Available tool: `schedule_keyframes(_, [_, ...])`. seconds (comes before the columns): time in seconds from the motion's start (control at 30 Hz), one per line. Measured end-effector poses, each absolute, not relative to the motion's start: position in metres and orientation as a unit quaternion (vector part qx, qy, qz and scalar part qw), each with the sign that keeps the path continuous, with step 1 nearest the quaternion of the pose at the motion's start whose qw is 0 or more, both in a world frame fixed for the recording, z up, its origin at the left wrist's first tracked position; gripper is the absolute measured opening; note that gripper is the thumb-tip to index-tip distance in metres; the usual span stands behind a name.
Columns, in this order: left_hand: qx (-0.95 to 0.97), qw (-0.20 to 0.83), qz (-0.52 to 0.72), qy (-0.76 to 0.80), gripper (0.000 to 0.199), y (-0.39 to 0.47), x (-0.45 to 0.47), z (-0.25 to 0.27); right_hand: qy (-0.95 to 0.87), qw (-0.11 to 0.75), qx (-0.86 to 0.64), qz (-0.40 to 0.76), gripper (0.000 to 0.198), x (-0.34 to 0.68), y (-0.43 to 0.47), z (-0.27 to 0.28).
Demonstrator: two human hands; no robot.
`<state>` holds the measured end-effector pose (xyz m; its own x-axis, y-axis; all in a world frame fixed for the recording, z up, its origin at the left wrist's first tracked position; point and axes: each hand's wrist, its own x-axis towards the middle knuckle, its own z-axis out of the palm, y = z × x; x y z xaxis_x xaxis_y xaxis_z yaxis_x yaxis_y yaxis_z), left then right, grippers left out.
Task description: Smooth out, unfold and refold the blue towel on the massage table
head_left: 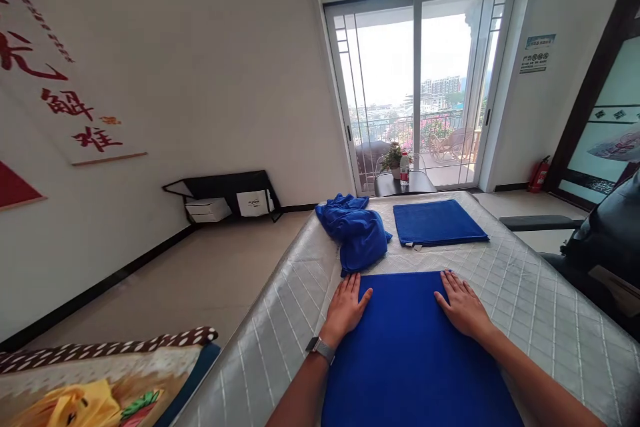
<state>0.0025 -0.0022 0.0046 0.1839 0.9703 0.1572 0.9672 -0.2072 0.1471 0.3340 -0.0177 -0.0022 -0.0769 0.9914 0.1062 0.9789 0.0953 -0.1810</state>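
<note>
A blue cloth (405, 353) lies spread flat on the silvery quilted mattress (280, 307), running down past the lower edge of the view. My left hand (346, 307) rests flat near its far left corner, fingers stretched forward and thumb out on the cloth. At the far right corner, my right hand (461, 303) lies flat too, its fingers spread. Neither hand grips anything. Just beyond my left hand is a crumpled heap of blue cloth (357, 233). Farther off to the right, a neatly folded blue cloth (439, 221) shows small white tags on its near edge.
Past the mattress's far end stands a small dark table (385, 185) with a potted plant (393, 157) and a bottle (405, 173). A black rack (227, 185) is by the left wall. A patterned bed (170, 373) lies at lower left, a black chair (607, 240) at right.
</note>
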Motion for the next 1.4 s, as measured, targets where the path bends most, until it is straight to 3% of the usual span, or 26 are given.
schedule_keyframes(0.63, [0.765,0.015,0.106,0.634,0.073,0.002,0.0016,0.0005,-0.731,0.114,-0.672,0.028,0.073,0.3336,-0.0181,0.0002])
schedule_keyframes(1.4, [0.769,-0.001,0.121,0.628,0.079,0.0009,0.0004,-0.003,-0.735,0.102,-0.669,0.047,0.073,0.3341,-0.0186,0.001])
